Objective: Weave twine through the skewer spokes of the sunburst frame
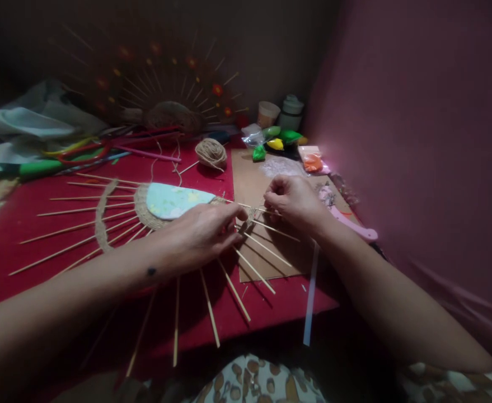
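A sunburst of thin wooden sticks fans out flat on the red table around a pale blue disc edged with wound jute. A band of jute twine weaves across the sticks on the left. My left hand presses down on the sticks right of the disc. My right hand pinches the twine at a short woven patch among the right-hand sticks. A ball of jute twine lies behind the work.
A brown cardboard sheet lies under the right-hand sticks. Small bags of green, yellow and orange material and two cups stand at the back. A finished sunburst piece leans against the wall. A pink tool lies at the right; a pink wall stands close beyond it.
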Action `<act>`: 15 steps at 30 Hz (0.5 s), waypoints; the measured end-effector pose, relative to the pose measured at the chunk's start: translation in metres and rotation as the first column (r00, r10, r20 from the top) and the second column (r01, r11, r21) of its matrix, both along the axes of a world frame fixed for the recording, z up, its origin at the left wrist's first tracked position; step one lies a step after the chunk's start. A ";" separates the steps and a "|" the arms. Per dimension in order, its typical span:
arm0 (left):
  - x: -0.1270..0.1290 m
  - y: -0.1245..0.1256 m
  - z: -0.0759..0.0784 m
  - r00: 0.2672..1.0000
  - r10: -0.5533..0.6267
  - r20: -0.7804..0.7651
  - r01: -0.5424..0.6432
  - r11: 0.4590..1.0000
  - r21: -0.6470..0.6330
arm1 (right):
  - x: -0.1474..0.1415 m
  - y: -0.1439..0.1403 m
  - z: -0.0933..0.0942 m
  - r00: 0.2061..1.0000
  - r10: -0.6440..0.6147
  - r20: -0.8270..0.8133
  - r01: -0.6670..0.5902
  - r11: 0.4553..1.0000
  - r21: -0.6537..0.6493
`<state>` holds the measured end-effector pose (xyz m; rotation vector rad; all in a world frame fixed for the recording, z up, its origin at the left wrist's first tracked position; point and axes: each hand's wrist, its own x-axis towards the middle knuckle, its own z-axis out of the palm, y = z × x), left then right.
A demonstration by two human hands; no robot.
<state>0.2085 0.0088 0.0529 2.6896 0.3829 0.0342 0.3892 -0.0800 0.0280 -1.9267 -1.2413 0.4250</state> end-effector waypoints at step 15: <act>0.050 0.016 0.009 0.987 0.016 -0.160 -0.059 0.962 -0.267 | -0.003 -0.007 0.013 0.858 0.073 -0.508 -0.145 0.984 -0.104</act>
